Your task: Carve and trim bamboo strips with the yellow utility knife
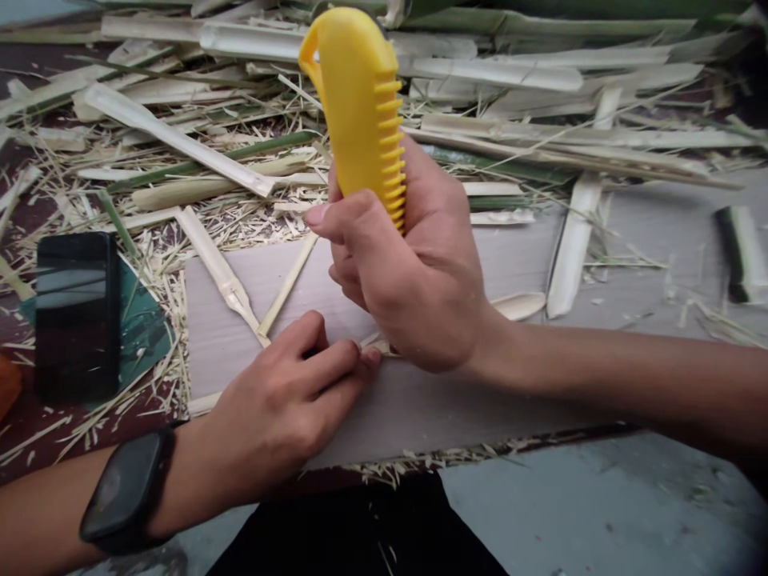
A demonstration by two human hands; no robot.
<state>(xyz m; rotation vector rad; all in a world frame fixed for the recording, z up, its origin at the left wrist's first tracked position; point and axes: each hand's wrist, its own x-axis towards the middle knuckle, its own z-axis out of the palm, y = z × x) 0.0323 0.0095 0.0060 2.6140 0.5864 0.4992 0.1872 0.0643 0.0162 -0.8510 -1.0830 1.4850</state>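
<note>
My right hand [414,264] is closed round the ridged yellow handle of a utility knife [360,104], its butt end pointing up. The blade is hidden behind my hand. Low over the board, my left hand [288,408] has its fingers curled and pressed down on a thin bamboo strip [210,256]. The strip's wide end sticks out at upper left, and its narrowed part passes under my fingers. A pale sliver of bamboo [384,346] shows between my two hands. Another narrow bamboo stick [291,280] leans close to my left knuckles.
A grey board [432,412] lies under my hands. Split bamboo pieces [180,140] and shavings are heaped across the back. At left, a black phone [78,312] rests over a green sheet [144,328]. A rounded bamboo piece [519,306] lies beyond my right wrist.
</note>
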